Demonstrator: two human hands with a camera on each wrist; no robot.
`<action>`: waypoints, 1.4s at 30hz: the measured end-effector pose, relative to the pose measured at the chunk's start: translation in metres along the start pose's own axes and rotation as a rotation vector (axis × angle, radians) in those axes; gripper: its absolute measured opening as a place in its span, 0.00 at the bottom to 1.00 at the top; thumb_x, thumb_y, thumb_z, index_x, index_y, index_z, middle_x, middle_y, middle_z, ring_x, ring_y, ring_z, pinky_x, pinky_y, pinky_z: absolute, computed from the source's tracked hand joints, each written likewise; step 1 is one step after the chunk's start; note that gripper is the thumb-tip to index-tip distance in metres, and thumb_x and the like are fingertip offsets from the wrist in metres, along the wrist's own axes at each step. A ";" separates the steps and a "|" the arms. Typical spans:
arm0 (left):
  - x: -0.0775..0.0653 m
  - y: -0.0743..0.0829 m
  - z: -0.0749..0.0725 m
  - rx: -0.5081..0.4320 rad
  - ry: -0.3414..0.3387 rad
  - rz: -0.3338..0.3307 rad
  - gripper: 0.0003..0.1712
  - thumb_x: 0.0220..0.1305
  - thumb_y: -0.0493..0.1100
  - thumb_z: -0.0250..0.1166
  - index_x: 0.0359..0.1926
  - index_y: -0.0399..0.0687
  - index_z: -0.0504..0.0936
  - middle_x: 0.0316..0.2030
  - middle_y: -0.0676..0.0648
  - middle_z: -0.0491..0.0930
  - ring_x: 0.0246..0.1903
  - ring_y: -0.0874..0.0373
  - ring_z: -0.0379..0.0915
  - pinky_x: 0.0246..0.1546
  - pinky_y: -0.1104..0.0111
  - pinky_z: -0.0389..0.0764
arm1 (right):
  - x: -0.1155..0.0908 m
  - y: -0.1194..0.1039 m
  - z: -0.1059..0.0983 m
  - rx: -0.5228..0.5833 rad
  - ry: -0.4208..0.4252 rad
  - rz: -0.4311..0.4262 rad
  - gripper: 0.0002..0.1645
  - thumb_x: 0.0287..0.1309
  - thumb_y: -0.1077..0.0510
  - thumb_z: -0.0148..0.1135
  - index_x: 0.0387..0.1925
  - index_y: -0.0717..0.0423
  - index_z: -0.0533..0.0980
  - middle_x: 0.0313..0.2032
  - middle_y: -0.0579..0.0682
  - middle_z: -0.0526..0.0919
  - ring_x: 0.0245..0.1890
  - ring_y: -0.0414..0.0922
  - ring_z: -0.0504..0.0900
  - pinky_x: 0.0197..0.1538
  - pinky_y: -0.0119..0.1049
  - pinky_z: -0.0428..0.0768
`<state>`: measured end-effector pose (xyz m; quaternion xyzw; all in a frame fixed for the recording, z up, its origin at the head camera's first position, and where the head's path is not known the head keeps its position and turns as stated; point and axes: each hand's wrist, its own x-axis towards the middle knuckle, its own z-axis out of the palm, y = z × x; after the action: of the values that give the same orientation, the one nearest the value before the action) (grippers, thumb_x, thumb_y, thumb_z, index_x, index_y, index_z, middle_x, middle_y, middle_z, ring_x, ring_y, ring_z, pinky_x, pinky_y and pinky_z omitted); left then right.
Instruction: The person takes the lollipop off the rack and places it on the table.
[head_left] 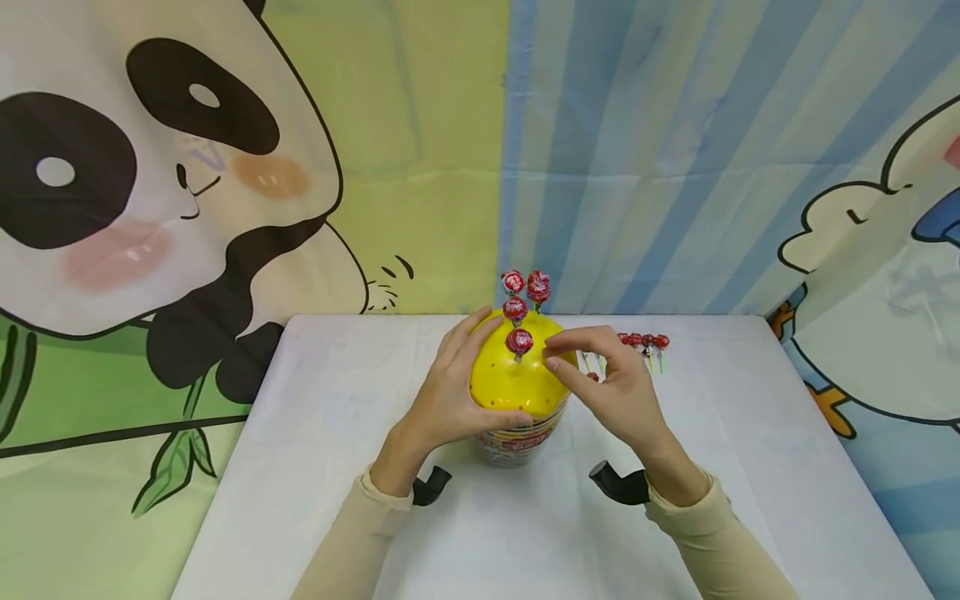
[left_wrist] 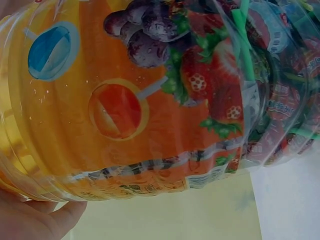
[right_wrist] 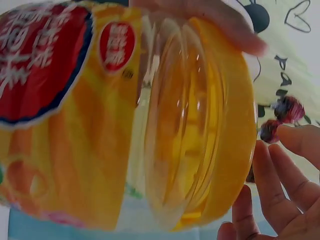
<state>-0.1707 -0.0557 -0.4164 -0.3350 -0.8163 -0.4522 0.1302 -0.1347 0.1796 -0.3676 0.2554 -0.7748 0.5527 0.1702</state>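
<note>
A clear plastic lollipop jar (head_left: 517, 442) with a domed yellow lid (head_left: 510, 387) stands upright on the table. Small holes dot the lid, and several red-wrapped lollipops (head_left: 519, 342) stick up from it. My left hand (head_left: 457, 383) grips the lid from the left, thumb across the near side and fingers round the far side. At the lid's right side is my right hand (head_left: 611, 383), thumb and index finger bent toward each other with a gap between the tips. The right wrist view shows its fingers (right_wrist: 270, 185) beside the yellow lid; no lollipop shows between them.
More red lollipops (head_left: 647, 340) lie in a row on the white table (head_left: 712, 483) behind my right hand, partly hidden by it. Black curved pieces (head_left: 621, 483) stick out at both wrists. A cartoon-printed curtain (head_left: 420, 167) hangs behind the table.
</note>
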 end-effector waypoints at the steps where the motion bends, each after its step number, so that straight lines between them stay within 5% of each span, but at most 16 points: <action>1: 0.000 0.000 0.000 0.002 0.000 0.002 0.66 0.38 0.65 0.82 0.77 0.59 0.59 0.75 0.51 0.54 0.71 0.54 0.50 0.58 0.52 0.75 | 0.000 -0.002 0.003 -0.003 -0.013 -0.015 0.18 0.57 0.72 0.69 0.47 0.54 0.83 0.44 0.46 0.85 0.47 0.48 0.75 0.50 0.39 0.74; 10: -0.001 -0.002 0.001 0.008 0.007 0.029 0.65 0.39 0.64 0.82 0.76 0.55 0.60 0.74 0.47 0.55 0.71 0.53 0.51 0.59 0.53 0.74 | 0.002 -0.012 0.023 -0.059 -0.032 -0.014 0.18 0.53 0.70 0.73 0.44 0.52 0.85 0.41 0.44 0.84 0.39 0.48 0.69 0.39 0.38 0.73; 26: -0.002 -0.004 0.001 0.012 0.016 0.036 0.65 0.40 0.69 0.80 0.76 0.56 0.60 0.75 0.52 0.53 0.71 0.53 0.50 0.60 0.52 0.73 | 0.008 -0.014 0.027 0.000 -0.029 0.007 0.14 0.56 0.71 0.70 0.44 0.55 0.86 0.41 0.44 0.83 0.37 0.48 0.70 0.36 0.33 0.77; 35: -0.001 -0.002 0.003 0.002 0.022 0.038 0.64 0.42 0.80 0.68 0.76 0.56 0.60 0.75 0.50 0.54 0.71 0.53 0.52 0.58 0.52 0.75 | 0.009 -0.017 0.008 -0.027 0.100 -0.064 0.16 0.52 0.75 0.70 0.41 0.59 0.85 0.36 0.49 0.85 0.37 0.47 0.72 0.41 0.35 0.73; 42: 0.000 -0.002 0.002 0.013 0.029 0.027 0.65 0.41 0.82 0.67 0.76 0.56 0.60 0.75 0.53 0.53 0.71 0.53 0.52 0.58 0.50 0.75 | 0.002 -0.006 -0.013 -0.082 0.170 -0.021 0.15 0.51 0.78 0.69 0.38 0.61 0.85 0.33 0.52 0.84 0.36 0.43 0.72 0.40 0.36 0.69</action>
<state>-0.1719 -0.0549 -0.4187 -0.3384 -0.8127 -0.4500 0.1500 -0.1331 0.1900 -0.3573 0.2084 -0.7767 0.5386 0.2515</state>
